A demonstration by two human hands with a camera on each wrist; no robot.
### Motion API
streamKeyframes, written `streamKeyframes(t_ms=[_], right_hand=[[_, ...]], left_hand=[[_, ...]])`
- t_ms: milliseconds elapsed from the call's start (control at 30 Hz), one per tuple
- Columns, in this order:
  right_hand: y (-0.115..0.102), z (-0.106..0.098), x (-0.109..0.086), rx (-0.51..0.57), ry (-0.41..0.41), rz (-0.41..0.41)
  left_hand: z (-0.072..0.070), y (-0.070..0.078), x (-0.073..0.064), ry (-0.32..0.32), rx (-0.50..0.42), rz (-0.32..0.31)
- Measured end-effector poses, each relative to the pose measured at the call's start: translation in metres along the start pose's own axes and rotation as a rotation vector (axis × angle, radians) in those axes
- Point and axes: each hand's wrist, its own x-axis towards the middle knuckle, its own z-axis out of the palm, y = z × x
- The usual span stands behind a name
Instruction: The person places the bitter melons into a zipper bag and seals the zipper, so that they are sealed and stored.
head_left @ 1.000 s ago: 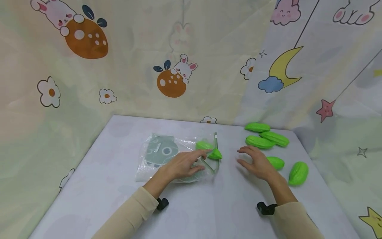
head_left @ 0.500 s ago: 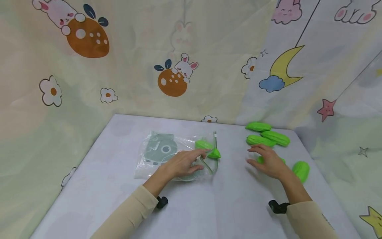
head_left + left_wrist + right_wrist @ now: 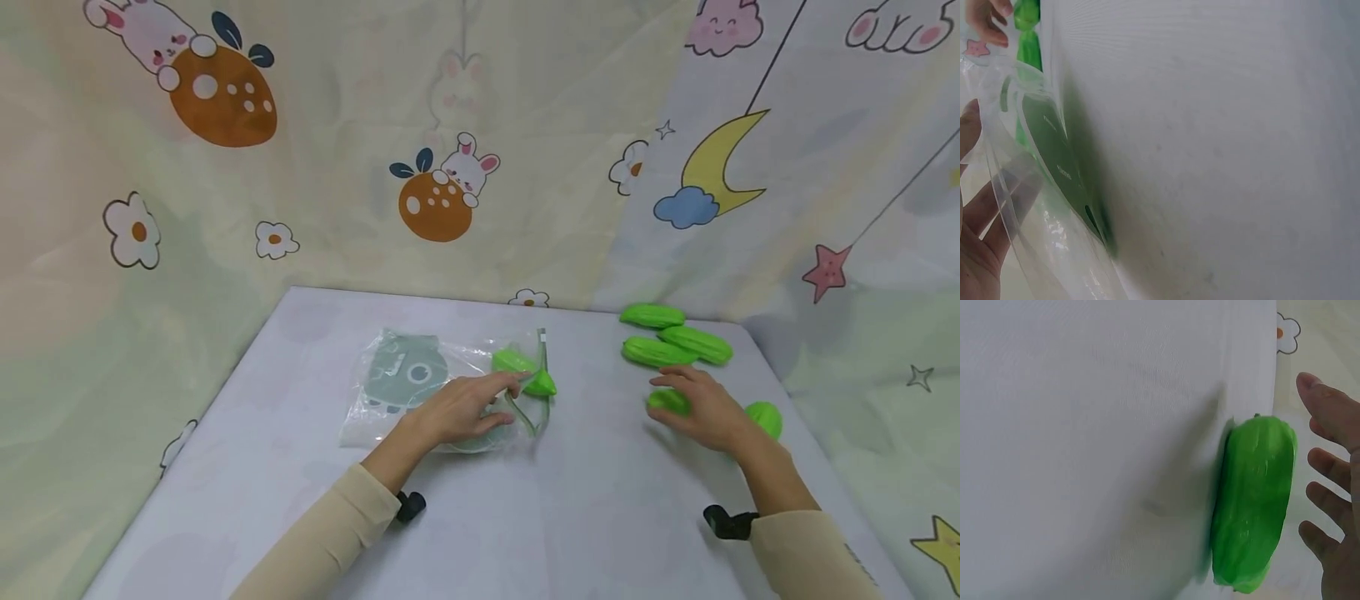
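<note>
1. So the right hand [image 3: 703, 408] has slid further right since the earlier frame and now covers most of a green gourd [image 3: 666, 403], right of centre in the head view. Left hand [image 3: 461, 410] and the clear plastic bag [image 3: 408, 383] have basically stayed put around mid-frame.
2. Right fingers are spread and loosely bent, nothing gripped yet. Left fingers look fairly straight, thumb well apart from them, at the bag's mouth; seems to be propping it rather than pinching.
3. Step in hand, my read: reaching for that gourd. Next move calls for lowering the right hand and curling thumb and fingers round it.
4. Head view only: three more gourds [image 3: 660, 352] at upper right, another gourd [image 3: 763, 419] half behind the right wrist, and green stuff [image 3: 513, 361] at the bag's right end, one gourd or two, can't tell.
5. Right wrist view gives away a gap between fingers and gourd. Left wrist view has fingers showing through the plastic (inside or behind, no idea) plus a green printed panel [image 3: 1050, 140].
</note>
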Motion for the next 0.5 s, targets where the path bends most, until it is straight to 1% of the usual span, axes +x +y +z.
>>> streamKeyframes(t_ms=[133,300,500], right_hand=[[0.0012,-0.0061,-0.0044,-0.012,-0.036,0.038],[0.0055,-0.0084,-0.0062,-0.061,-0.077,0.062],[0.0089,-0.0094,-0.0085,-0.083,-0.081,0.065]], left_hand=[[0.0012,-0.0011,0.0015,-0.003,0.003,-0.007],[-0.0033,-0.0026,0.0017,0.01,0.008,-0.012],[-0.0061,-0.0036,0.0001,0.007,0.005,-0.003]])
